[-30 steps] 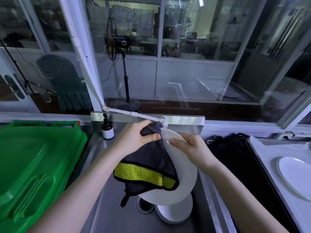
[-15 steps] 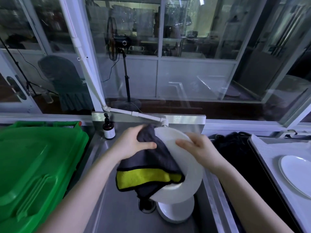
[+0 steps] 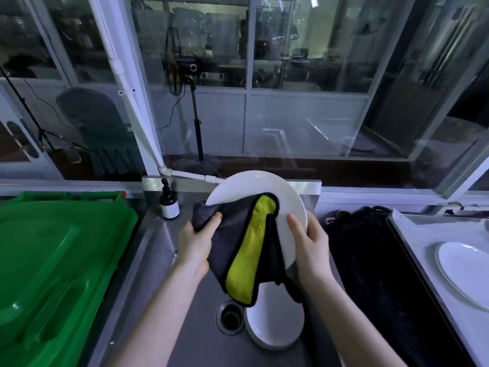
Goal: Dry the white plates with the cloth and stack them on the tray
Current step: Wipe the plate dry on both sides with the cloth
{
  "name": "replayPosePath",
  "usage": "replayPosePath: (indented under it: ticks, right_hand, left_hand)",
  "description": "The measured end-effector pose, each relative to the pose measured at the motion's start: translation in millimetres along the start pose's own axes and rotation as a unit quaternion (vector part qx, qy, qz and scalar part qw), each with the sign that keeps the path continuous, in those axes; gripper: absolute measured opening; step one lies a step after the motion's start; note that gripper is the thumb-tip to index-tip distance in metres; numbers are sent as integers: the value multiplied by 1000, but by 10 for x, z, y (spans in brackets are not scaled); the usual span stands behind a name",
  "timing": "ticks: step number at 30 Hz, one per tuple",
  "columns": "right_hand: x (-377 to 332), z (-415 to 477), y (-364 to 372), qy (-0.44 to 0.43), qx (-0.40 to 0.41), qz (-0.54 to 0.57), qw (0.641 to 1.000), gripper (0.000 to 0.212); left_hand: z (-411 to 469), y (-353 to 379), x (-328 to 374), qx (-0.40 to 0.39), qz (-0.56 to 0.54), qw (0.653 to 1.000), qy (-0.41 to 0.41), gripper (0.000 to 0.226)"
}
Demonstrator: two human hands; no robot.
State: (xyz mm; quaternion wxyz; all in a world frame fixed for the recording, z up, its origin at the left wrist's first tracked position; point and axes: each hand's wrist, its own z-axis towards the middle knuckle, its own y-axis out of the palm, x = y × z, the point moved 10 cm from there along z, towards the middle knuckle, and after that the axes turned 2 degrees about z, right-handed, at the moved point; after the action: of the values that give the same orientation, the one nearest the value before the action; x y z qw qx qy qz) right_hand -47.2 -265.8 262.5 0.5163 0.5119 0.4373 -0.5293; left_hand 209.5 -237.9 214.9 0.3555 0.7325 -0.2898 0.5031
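Observation:
Above the steel sink I hold a white plate (image 3: 251, 185) tilted up on its edge. My right hand (image 3: 308, 243) grips its right rim, thumb on the face. My left hand (image 3: 197, 241) grips a grey cloth with a yellow side (image 3: 248, 247) and presses it against the plate's face; the cloth hangs down over the lower half. Another white plate (image 3: 275, 320) lies in the sink bottom beside the drain. A third white plate (image 3: 461, 272) lies on the tray (image 3: 423, 234) at the right.
A green plastic crate lid (image 3: 53, 260) fills the left side. A brown pump bottle (image 3: 169, 202) stands at the sink's back left corner. A black mat (image 3: 370, 260) lies between sink (image 3: 158, 274) and tray. The drain (image 3: 230, 317) is open. Glass partitions stand behind.
The plate has been lifted and tipped more upright. The cloth has swung round so its yellow side runs down the plate instead of across. My left hand moved lower and left.

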Motion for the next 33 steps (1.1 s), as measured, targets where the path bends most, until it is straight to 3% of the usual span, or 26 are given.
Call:
replayPosePath:
  ticks: [3, 6, 8, 9, 11, 14, 17, 19, 22, 26, 28, 30, 33]
  right_hand:
    - [-153, 154, 72, 6, -137, -11, 990, 15]
    - [-474, 292, 268, -49, -217, -111, 969, 14]
    - [-561, 218, 597, -126, -294, -277, 906, 16]
    - [-552, 170, 720, -160, -309, -344, 872, 23]
    - [-594, 135, 803, -209, -293, -375, 854, 27]
    - [-574, 148, 733, -223, -276, -366, 860, 27]
    - [-537, 283, 358, -160, -152, -244, 944, 41]
    - [-486, 288, 161, -133, -75, -181, 971, 46]
    - [-402, 281, 200, -123, -100, -205, 966, 45]
    - [-360, 151, 571, -160, -232, -334, 899, 35]
    - [-373, 92, 652, -179, -256, -341, 887, 32]
    - [-417, 125, 599, -183, -240, -338, 892, 36]
    - [-473, 216, 319, -157, -133, -255, 945, 44]
  left_hand:
    - [23, -5, 438, -53, 94, 987, 117, 19]
    - [-134, 324, 826, -150, 324, 897, 261, 34]
    - [-291, 602, 885, -217, 390, 839, 312, 41]
    - [-344, 686, 891, -237, 393, 827, 323, 41]
    - [-365, 736, 882, -252, 378, 831, 320, 39]
    - [-260, 579, 778, -225, 352, 861, 289, 36]
    - [-107, 179, 585, -120, 214, 945, 216, 27]
    - [-51, -5, 399, -69, 140, 976, 149, 21]
    - [-34, 23, 405, -97, 212, 958, 168, 24]
    - [-128, 383, 500, -225, 380, 871, 216, 39]
    - [-164, 487, 496, -249, 425, 838, 233, 45]
    - [-167, 448, 509, -239, 396, 855, 234, 46]
    - [-81, 169, 423, -158, 227, 944, 179, 35]
